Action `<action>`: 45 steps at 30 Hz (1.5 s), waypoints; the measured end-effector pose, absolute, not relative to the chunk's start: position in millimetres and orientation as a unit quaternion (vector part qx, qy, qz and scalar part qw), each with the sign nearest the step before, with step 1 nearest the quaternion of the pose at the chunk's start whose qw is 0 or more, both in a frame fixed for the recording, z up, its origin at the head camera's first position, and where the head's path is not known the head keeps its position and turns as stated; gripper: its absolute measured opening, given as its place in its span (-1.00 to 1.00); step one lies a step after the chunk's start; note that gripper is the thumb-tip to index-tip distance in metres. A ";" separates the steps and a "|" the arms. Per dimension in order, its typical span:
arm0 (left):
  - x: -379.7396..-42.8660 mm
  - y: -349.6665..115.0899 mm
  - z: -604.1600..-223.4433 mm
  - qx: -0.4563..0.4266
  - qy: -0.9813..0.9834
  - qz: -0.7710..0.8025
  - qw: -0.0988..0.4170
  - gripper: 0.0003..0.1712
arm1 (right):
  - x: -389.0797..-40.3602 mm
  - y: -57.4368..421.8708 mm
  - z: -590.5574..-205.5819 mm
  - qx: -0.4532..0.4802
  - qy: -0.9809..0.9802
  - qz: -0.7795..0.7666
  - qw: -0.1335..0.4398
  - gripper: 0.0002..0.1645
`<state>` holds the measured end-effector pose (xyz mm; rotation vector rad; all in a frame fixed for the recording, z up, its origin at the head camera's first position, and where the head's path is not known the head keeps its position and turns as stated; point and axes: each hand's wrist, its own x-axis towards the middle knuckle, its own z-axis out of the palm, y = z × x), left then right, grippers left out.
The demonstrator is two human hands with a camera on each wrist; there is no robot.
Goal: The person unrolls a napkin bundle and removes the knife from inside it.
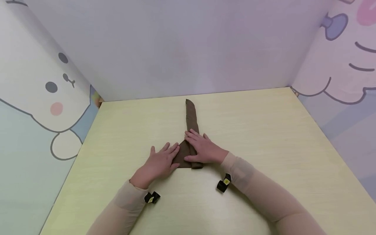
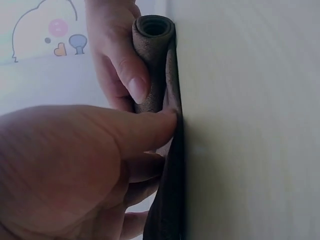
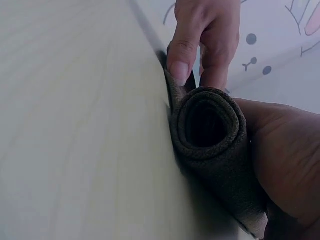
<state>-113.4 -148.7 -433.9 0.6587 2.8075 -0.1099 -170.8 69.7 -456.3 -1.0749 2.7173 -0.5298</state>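
Note:
A brown cloth lies on the table, partly rolled. Its rolled part (image 1: 191, 117) forms a long narrow tube that points away from me, and a flat triangular flap (image 1: 182, 157) spreads to the left of it. My left hand (image 1: 158, 164) rests on the flap's left edge with fingers extended and thumb at the near edge. Across the roll lies my right hand (image 1: 207, 150), its fingers stretched over the top and its thumb pointing left toward the flap. Both wrist views show the roll's hollow, layered end (image 3: 212, 130). The right palm hides part of the tube.
The pale wooden table (image 1: 264, 130) extends around the cloth on all sides. A plain wall (image 1: 176, 49) stands at its far edge, with cartoon-printed walls (image 1: 44, 107) to the left and right. Small black devices (image 1: 224, 183) sit by both wrists.

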 end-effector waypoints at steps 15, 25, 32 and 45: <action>-123.3 -145.8 -438.4 0.207 0.970 -0.016 0.128 -0.20 | -181.2 79.2 -457.5 -0.346 0.912 -0.203 0.089 -0.05; -126.1 -144.0 -434.5 0.208 0.969 -0.014 0.132 -0.20 | -183.6 86.0 -452.9 -0.342 0.912 -0.210 0.086 -0.04; -128.5 -145.8 -434.1 0.205 0.970 -0.010 0.131 -0.20 | -187.2 89.1 -449.4 -0.340 0.914 -0.203 0.090 -0.02; -127.5 -149.7 -435.9 0.202 0.970 -0.008 0.132 -0.20 | -186.9 91.6 -442.2 -0.335 0.908 -0.215 0.132 0.05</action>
